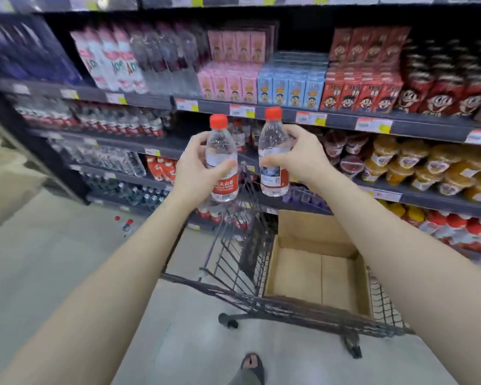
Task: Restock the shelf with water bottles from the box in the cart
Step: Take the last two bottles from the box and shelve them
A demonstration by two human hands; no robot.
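My left hand (196, 168) grips a clear water bottle (222, 159) with a red cap and a red label, held upright in front of the shelves. My right hand (300, 155) grips a second red-capped water bottle (272, 154), also upright, a little higher and to the right. Both bottles hang above the front of the dark wire cart (233, 262). Below them, an open cardboard box (317, 270) sits in the cart, and its visible floor shows no bottles. Rows of similar red-capped bottles (109, 120) fill the shelf at the left, behind my hands.
Shelves hold pink, blue and red drink cartons (289, 87) above and orange fruit cups (433, 168) at the right. Two small red-capped bottles (127, 224) stand on the floor at the shelf's foot. My sandalled foot (252, 366) is behind the cart on a pale floor.
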